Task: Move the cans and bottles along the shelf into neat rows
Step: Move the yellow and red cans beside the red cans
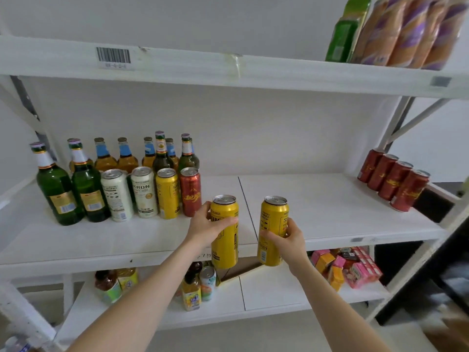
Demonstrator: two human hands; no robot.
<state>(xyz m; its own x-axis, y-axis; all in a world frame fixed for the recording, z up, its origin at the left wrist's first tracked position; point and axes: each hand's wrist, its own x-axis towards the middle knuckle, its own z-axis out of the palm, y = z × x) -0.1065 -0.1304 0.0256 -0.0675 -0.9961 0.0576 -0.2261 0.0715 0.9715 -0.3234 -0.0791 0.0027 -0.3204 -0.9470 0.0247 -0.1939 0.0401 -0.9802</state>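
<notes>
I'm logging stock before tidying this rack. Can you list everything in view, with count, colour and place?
Held cans: 2, yellow, one in each hand, in front of the middle shelf; left one, right one.
Standing cans: 4, two white, one yellow, one red, middle shelf left.
Red cans: 4, a row at middle shelf right.
Bottles: about ten, green and amber, behind the standing cans.
Snack bags: several, green, orange-purple, top shelf right.
Small cartons: pink and orange, bottom shelf right.
Drinks: a few, bottom shelf.
Left hand, right hand: each gripping a can.

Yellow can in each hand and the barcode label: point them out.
Left-hand yellow can [226, 246]: head view, lower body.
Right-hand yellow can [275, 214]: head view, upper body.
Barcode label [113, 55]: head view, middle of stripes.
</notes>
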